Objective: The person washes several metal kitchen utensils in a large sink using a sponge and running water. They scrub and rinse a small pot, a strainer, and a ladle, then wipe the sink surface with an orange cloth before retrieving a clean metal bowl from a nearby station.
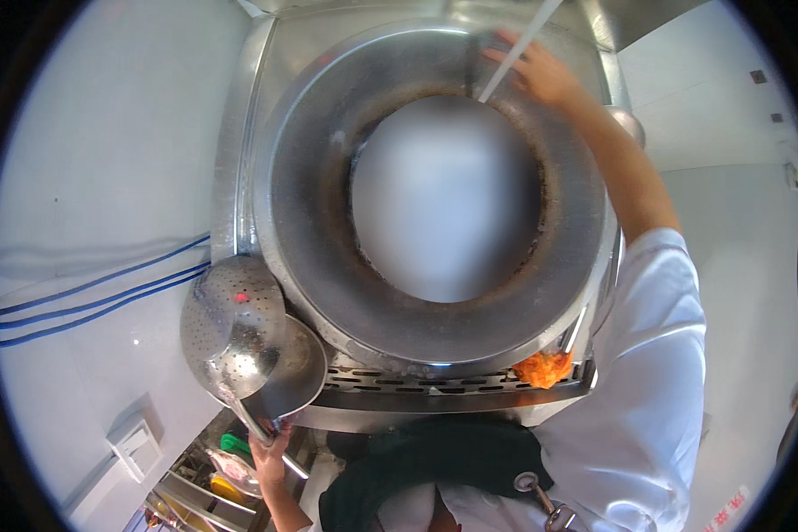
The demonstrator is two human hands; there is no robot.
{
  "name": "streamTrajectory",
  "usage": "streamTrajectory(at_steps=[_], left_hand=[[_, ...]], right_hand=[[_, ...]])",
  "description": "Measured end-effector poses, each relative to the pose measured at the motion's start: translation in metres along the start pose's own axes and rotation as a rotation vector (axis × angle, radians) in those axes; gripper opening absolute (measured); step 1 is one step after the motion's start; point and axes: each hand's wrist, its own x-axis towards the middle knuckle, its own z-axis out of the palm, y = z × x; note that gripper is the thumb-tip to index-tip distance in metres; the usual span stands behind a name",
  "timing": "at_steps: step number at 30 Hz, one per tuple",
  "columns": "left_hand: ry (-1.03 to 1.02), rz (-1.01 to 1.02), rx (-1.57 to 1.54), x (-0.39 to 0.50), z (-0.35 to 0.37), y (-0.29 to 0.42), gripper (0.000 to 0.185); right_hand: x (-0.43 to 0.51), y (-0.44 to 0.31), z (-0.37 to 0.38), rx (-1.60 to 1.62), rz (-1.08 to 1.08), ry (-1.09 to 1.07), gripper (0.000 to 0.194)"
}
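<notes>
At the lower left, my left hand point(269, 455) is wrapped around the metal handle of a perforated strainer ladle point(236, 319). The ladle overlaps a round metal pan point(299, 372); whether my hand also grips that pan, I cannot tell. My right hand point(535, 70) reaches over the far right rim of a large metal wok point(439, 332), fingers against or just above its sloping inner wall. Motion blurs those fingers, with a dark patch beside them, so any held thing is unclear. A pale straight streak point(519, 50), either water or a thin pipe, crosses before the hand. The wok's centre is blurred out.
A slotted metal grate point(386, 382) runs along the stove's near edge. An orange scrubbing wad point(544, 369) sits at its right beside a metal handle. Walls flank both sides, blue lines point(106, 292) on the left. Below left, shelves hold a green item point(234, 444) and a yellow item point(226, 489).
</notes>
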Motion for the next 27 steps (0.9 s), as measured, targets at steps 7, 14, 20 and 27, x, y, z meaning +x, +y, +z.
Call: streamTrajectory(at_steps=[7,14,20,27], left_hand=[[-0.18,-0.002,-0.054,0.008,-0.017,-0.013,0.018],[-0.307,0.059,0.039,0.017,-0.023,-0.013,0.017],[-0.165,0.067,0.114,0.008,-0.009,-0.017,0.01],[0.039,0.172,0.348,-0.022,0.014,-0.011,0.014]], right_hand=[[-0.23,-0.079,-0.052,0.26,0.382,0.029,0.056],[-0.248,-0.096,-0.06,0.057,0.64,0.092,0.064],[-0.064,-0.014,0.01,-0.077,0.624,0.014,0.067],[0.18,-0.186,0.053,0.341,0.17,0.447,0.048]])
